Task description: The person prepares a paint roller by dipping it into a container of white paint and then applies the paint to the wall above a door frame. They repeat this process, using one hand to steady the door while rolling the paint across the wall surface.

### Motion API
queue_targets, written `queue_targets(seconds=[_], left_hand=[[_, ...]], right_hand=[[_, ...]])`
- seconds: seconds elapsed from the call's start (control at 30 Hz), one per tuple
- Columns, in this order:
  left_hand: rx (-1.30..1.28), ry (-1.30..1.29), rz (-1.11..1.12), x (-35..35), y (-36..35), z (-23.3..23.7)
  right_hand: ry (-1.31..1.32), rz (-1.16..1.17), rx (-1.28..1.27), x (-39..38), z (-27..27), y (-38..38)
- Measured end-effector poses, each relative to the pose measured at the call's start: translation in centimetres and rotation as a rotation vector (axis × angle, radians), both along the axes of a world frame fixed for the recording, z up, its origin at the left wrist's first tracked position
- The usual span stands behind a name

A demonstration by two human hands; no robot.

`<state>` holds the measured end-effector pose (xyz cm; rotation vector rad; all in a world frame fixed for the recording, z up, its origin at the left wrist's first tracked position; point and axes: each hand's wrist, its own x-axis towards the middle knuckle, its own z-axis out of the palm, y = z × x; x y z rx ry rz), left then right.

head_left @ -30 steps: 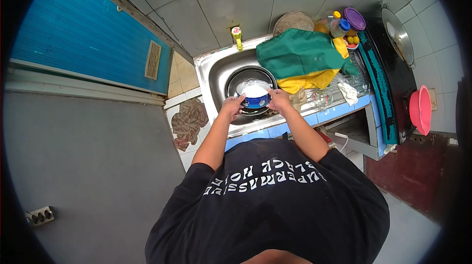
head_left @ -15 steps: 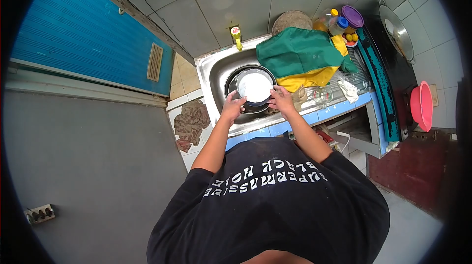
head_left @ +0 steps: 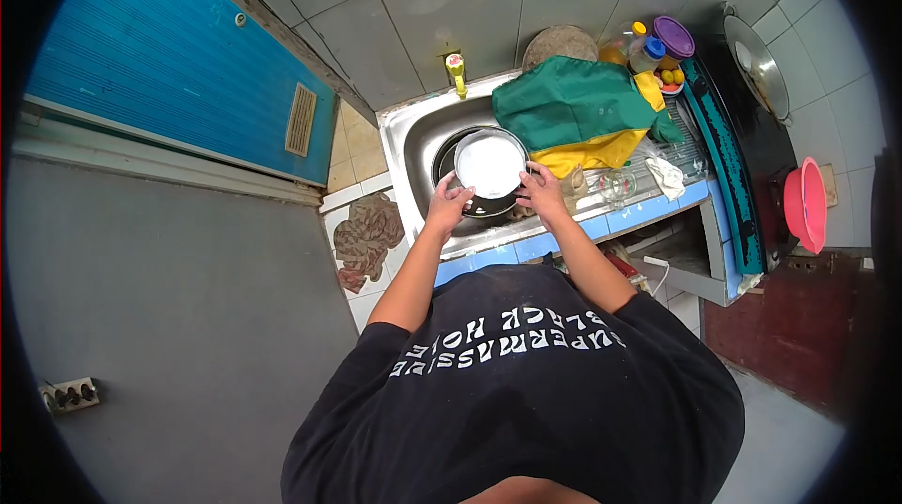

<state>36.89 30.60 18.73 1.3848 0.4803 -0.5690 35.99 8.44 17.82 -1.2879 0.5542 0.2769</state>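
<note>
Left to right, as seen from within the room: the blue door point(head_left: 178, 62) stands above a grey surface, and a crumpled brown cloth point(head_left: 366, 232) lies just beside the sink point(head_left: 401, 152). Over the basin, the left hand point(head_left: 449, 203) is curled part-way, thumb and fingers at the near left edge of a round bowl point(head_left: 490, 164). The bowl sits above a black pan point(head_left: 481, 211) in the sink, its white inside facing up; whether that white is lining or contents, I cannot tell. The right hand point(head_left: 541, 192) mirrors the first, half closed at the near right edge. Both appear to share a light fingertip grip; how firm, I cannot tell.

Points of risk: with both hands on the near side, the far rim looks unsupported, and a wet edge could let the bowl tip away and knock the pan. Farther right, the green-and-yellow cloth point(head_left: 573, 105) comes close to the right hand, and a clear glass point(head_left: 617, 186) lies beyond on the drainboard point(head_left: 691, 152); a rightward swing of that elbow could catch either one.
</note>
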Motion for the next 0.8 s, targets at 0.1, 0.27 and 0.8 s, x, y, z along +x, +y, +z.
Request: queue_targets(seconds=[0.1,0.27,0.8], left_hand=[[0.032,0.032,-0.010,0.0,0.1,-0.4],[0.113,0.146,-0.077,0.6,0.3,0.0],[0.132,0.368,-0.159,2.8,0.8,-1.4]], right_hand=[[0.037,0.043,-0.029,0.1,-0.2,0.0],[0.147,0.055,-0.104,0.7,-0.9,0.2],[0.291,0.130,-0.250,3.1,-1.7,0.6]])
